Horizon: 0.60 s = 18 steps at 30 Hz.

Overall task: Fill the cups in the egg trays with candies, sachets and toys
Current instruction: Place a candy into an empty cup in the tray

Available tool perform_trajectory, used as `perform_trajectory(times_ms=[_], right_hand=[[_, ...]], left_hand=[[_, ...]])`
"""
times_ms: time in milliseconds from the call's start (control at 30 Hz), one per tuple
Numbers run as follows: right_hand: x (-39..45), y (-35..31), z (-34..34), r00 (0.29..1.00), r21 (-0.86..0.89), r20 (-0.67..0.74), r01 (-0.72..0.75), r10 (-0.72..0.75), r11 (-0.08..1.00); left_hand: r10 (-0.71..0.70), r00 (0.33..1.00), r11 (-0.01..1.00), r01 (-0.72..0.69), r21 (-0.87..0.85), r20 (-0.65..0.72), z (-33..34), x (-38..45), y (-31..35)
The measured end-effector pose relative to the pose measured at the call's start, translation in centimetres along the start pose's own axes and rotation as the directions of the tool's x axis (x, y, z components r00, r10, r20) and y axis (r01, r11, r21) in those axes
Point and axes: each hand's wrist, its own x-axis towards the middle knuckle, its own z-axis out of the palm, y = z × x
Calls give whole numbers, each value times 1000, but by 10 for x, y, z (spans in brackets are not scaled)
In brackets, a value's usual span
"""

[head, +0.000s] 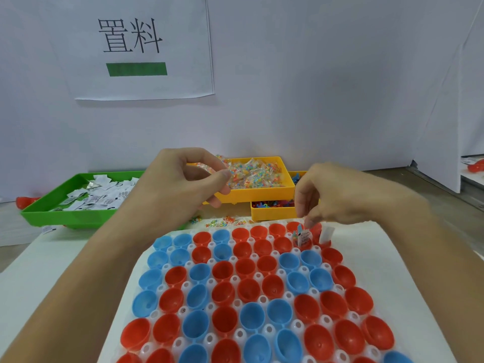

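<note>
A white egg tray [264, 273] holds several red and blue cups, most of them empty. Two red cups at its far right row hold items: one has a sachet with a small blue toy [302, 237], the one beside it a white sachet [326, 235]. My right hand [332, 195] hovers over these cups, fingertips pointing down at the sachet. My left hand [183, 179] is raised above the tray's far edge, pinching clear candy packets [209, 167].
A green bin [78, 218] of white sachets stands at the back left. A yellow bin [262, 191] of candy packets sits behind the tray, with a second yellow bin [272, 212] of coloured toys to its right. Loose candies [225, 221] lie by the tray's far edge.
</note>
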Motion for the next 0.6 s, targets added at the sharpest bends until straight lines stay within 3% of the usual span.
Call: perform_trajectory(times_ms=[67,133,200,267,400,600], right_hand=[[-1,12,-8,997,63,-73,14,-9,998],[1,29,-12,967,104,-254,23,4,994],[8,51,-7,880,208,-467,9,91,978],[15,74,6,795,359,-558,-29,239,933],[23,109,40,764,393,-502,-217,406,894],[31,109,58,845,147,-362,-365,393,919]], left_hand=[[7,1000,1000,-7,11,-2,0,0,0],[10,1000,1000,-9,24,-7,-1,1,-1],[7,1000,1000,-6,28,-16,-2,1,-2],[2,1000,1000,-1,30,-24,-2,2,-3],[-6,1000,999,7,37,-30,-1,3,-4],[-15,999,998,17,56,-34,0,4,-5]])
